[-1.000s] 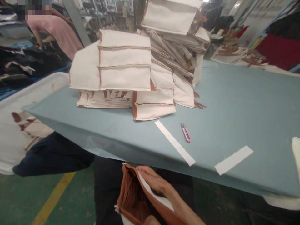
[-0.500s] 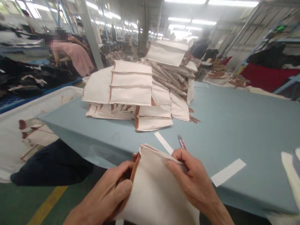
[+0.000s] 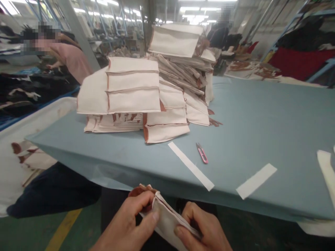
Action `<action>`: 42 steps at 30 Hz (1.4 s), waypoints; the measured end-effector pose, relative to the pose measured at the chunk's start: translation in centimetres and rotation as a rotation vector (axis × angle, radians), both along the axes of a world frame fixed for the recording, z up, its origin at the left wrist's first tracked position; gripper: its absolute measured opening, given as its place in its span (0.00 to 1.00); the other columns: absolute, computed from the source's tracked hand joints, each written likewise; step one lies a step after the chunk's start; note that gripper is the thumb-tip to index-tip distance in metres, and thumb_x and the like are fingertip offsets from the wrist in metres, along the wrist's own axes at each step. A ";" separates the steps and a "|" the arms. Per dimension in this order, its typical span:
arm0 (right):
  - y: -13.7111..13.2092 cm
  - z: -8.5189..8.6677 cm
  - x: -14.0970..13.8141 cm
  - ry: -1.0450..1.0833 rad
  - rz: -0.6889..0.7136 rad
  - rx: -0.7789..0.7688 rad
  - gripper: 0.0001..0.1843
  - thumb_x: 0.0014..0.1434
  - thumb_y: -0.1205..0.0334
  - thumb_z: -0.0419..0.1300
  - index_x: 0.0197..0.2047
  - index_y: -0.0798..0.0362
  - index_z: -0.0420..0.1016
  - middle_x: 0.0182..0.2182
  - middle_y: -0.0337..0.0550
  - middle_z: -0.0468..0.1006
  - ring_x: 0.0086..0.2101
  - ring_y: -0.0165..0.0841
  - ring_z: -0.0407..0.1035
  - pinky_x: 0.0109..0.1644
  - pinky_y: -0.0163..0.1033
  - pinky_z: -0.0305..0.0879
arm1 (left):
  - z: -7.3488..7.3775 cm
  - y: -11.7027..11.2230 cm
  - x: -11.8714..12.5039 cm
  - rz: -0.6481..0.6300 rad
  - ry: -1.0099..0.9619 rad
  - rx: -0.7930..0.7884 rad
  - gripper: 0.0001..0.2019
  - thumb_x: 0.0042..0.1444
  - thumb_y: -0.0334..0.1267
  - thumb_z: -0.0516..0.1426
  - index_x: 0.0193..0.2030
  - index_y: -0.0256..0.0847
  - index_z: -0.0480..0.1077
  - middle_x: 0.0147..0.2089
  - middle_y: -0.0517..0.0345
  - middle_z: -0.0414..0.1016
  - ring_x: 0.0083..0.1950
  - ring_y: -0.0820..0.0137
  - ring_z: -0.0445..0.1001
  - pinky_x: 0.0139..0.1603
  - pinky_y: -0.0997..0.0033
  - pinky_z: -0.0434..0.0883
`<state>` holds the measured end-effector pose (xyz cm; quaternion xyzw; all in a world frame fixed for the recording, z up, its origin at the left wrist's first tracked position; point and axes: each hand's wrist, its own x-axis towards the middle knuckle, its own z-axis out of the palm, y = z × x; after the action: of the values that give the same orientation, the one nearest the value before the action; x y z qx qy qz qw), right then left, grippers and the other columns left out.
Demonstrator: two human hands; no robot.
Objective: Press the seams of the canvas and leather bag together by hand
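Both my hands grip a cream canvas pouch (image 3: 167, 223) with brown lining, held low in front of the table edge. My left hand (image 3: 128, 225) pinches its upper left corner, thumb on the cream side. My right hand (image 3: 202, 228) pinches its right edge with closed fingers. On the blue-grey table (image 3: 261, 118) a pink thread snip (image 3: 201, 153) lies between two white tape strips (image 3: 190, 165), beyond my hands.
A tall stack of cream pouches with brown trim (image 3: 146, 90) fills the table's far left. A second white strip (image 3: 256, 180) lies right. A person in pink (image 3: 70, 59) bends over at back left. Dark cloth (image 3: 52, 190) hangs below the table.
The pouch has dropped from table height down toward my lap and turned edge-on. My right hand shifted from its top to its right edge; my view tilted down slightly.
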<state>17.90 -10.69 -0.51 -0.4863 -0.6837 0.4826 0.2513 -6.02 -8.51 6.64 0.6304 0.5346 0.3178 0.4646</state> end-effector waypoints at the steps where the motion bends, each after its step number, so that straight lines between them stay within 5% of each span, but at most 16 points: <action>1: -0.1 -0.1 0.0 0.021 -0.012 -0.055 0.13 0.62 0.57 0.65 0.31 0.49 0.65 0.26 0.34 0.69 0.26 0.30 0.62 0.30 0.36 0.53 | -0.2 -0.2 0.2 0.023 -0.009 -0.004 0.09 0.63 0.40 0.59 0.33 0.45 0.77 0.40 0.58 0.80 0.44 0.62 0.75 0.45 0.76 0.72; 6: 1.5 2.4 -0.7 0.231 -0.125 -0.243 0.15 0.58 0.52 0.67 0.33 0.49 0.65 0.28 0.34 0.67 0.30 0.30 0.61 0.34 0.35 0.57 | -0.6 -0.2 2.0 0.017 -0.039 -0.012 0.07 0.63 0.41 0.61 0.34 0.48 0.76 0.31 0.62 0.79 0.35 0.64 0.75 0.38 0.76 0.70; 10: 4.0 4.6 -1.6 0.424 -0.062 -0.351 0.22 0.60 0.42 0.66 0.34 0.50 0.65 0.27 0.32 0.64 0.28 0.29 0.55 0.32 0.35 0.54 | -0.5 0.7 3.1 -0.027 -0.018 0.051 0.07 0.64 0.38 0.59 0.33 0.48 0.75 0.30 0.63 0.77 0.31 0.66 0.73 0.35 0.75 0.68; 19: 5.1 3.4 -2.4 0.514 -0.011 -0.501 0.27 0.61 0.37 0.67 0.33 0.52 0.66 0.26 0.31 0.63 0.27 0.27 0.53 0.31 0.34 0.51 | -1.4 1.4 2.1 -0.161 0.162 0.137 0.10 0.68 0.33 0.54 0.33 0.43 0.67 0.32 0.62 0.73 0.32 0.71 0.73 0.35 0.77 0.67; 26: 4.4 2.5 -3.7 0.233 -0.036 -0.182 0.15 0.70 0.54 0.59 0.33 0.51 0.67 0.26 0.32 0.67 0.28 0.27 0.60 0.32 0.33 0.55 | -2.5 1.1 1.4 -0.148 0.269 0.232 0.10 0.68 0.29 0.50 0.35 0.43 0.66 0.34 0.63 0.71 0.36 0.72 0.74 0.39 0.77 0.67; 35: 3.7 2.5 -4.4 0.058 -0.049 0.039 0.10 0.65 0.62 0.56 0.31 0.49 0.63 0.22 0.31 0.68 0.22 0.26 0.62 0.26 0.32 0.52 | -2.0 0.7 0.3 -0.139 0.115 -0.135 0.10 0.67 0.36 0.53 0.36 0.45 0.72 0.33 0.65 0.79 0.36 0.70 0.78 0.38 0.78 0.70; 42: 3.3 2.6 -4.6 -0.039 0.018 0.202 0.10 0.69 0.63 0.56 0.33 0.50 0.67 0.23 0.34 0.73 0.21 0.27 0.66 0.25 0.32 0.56 | -2.6 0.5 0.0 -0.168 0.076 -0.143 0.10 0.67 0.37 0.51 0.33 0.43 0.68 0.36 0.61 0.76 0.39 0.69 0.75 0.41 0.76 0.69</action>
<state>13.28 -7.37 2.05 -0.4619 -0.7378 0.4039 0.2813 -5.97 -7.98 4.01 0.6499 0.5184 0.2148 0.5126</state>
